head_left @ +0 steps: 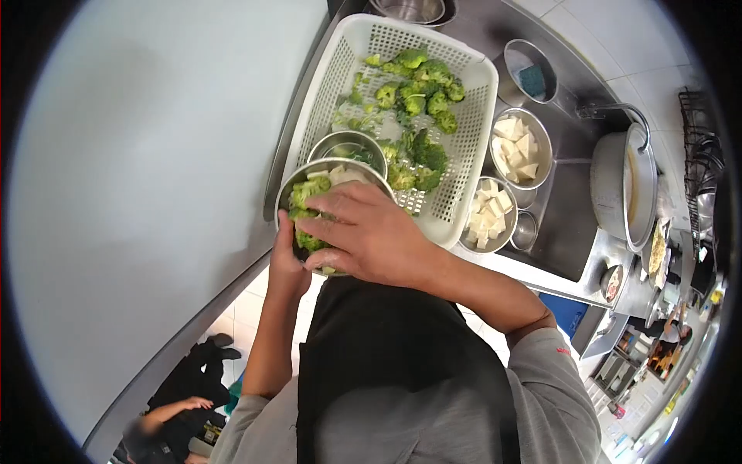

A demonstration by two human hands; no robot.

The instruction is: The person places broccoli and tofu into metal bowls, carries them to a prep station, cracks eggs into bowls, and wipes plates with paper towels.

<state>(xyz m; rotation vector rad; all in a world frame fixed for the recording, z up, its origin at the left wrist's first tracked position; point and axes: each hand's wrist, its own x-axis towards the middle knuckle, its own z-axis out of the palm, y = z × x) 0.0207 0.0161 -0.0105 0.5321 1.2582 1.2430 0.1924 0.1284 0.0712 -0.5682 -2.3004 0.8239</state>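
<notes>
1. Apparently, the step in hand is handling broccoli [311, 190] inside a metal bowl [376, 177], held at the near left corner of the white basket [483, 116]; whether it touches the basket I cannot tell.
2. The left hand [287, 259] has its grip clamped on the bowl's side, thumb up by the rim – its other fingers are hidden.
3. The right hand [357, 232] reaches over the bowl, fingers somewhat apart among the florets; whether they pinch one, I cannot tell.
4. The next move, I judge, calls for a steady, level bowl and light fingers – florets bruise and tumble easily. More florets [425, 85] lie in the basket.
5. No brand or label can be read; the red mark [563, 350] on the right sleeve is too small.
</notes>
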